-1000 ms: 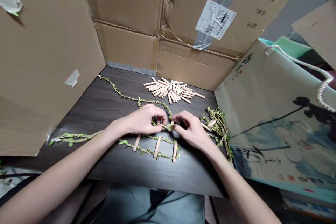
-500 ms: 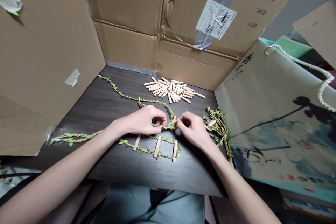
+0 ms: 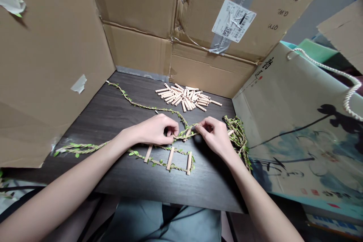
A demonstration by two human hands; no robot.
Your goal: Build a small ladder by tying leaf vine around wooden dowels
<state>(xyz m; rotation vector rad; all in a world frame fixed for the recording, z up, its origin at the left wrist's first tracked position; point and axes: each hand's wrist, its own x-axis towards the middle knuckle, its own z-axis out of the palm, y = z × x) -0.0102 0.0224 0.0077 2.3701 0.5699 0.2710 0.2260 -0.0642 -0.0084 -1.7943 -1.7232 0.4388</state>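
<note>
Narrow pinches: fingers (image 3: 171, 128) of the left hand (image 3: 154, 130) and fingers (image 3: 200, 124) of the right hand (image 3: 217, 138) grip a leafy vine cord (image 3: 184, 135) above wooden rungs (image 3: 170, 158), on a dark wood table (image 3: 204, 185), loose dowels (image 3: 184, 98) beyond

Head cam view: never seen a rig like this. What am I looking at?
No machine here: one camera worn on a person's head looks down at their two bare hands. On a dark wood table lie a pile of short wooden dowels, a leafy vine twine and three dowels set like ladder rungs between twine strands. The left hand and right hand both pinch the twine. Cardboard panels and a printed paper bag surround the table.
</note>
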